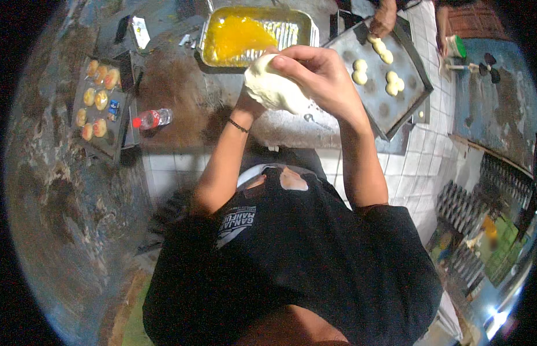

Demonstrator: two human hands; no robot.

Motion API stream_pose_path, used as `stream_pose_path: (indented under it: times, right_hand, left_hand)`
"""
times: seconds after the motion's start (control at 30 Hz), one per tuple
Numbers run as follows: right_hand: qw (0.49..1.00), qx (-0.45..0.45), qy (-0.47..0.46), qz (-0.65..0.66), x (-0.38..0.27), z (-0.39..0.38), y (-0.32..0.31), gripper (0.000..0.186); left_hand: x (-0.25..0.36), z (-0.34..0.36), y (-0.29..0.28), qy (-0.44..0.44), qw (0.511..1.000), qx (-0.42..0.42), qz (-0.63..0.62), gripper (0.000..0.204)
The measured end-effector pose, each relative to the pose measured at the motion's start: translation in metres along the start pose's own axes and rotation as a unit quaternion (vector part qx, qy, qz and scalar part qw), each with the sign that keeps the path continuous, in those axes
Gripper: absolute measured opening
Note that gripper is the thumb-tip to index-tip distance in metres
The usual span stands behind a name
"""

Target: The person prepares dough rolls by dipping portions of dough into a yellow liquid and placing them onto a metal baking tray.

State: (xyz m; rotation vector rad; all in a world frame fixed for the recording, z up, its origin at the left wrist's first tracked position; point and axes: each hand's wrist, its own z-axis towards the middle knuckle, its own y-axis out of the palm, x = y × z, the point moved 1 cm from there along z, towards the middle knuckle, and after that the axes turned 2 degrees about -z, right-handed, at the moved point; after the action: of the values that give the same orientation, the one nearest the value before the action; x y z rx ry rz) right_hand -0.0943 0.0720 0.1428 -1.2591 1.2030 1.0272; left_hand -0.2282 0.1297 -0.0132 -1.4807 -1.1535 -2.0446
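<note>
I hold a lump of pale, soft dough (271, 86) up in front of me, above the work table's near edge. My right hand (320, 72) grips its right side, with the thumb pressed on the near face. Behind the dough's left side is my left hand (251, 105), closed around it; the dough hides most of its fingers. Just beyond my hands, a metal pan (309, 36) holds a glossy yellow liquid (236, 37). To the right, a dark baking tray (369, 52) carries several small clusters of dough balls (359, 72).
Another person's hand (384, 22) touches dough at the right tray's far edge. At left lie a tray (113, 135) of several browned buns (101, 99), a clear plastic bottle with a red cap (156, 119) and a small box (140, 33). A green-lidded container (456, 47) is at far right.
</note>
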Motion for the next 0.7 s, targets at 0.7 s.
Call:
stream_pose_path:
  times: [0.7]
  right_hand:
    - [0.926, -0.034, 0.092, -0.365, 0.286, -0.053, 0.003, 0.034]
  left_hand:
    - [-0.002, -0.182, -0.223, -0.024, 0.799, 0.096, 0.593, 0.051]
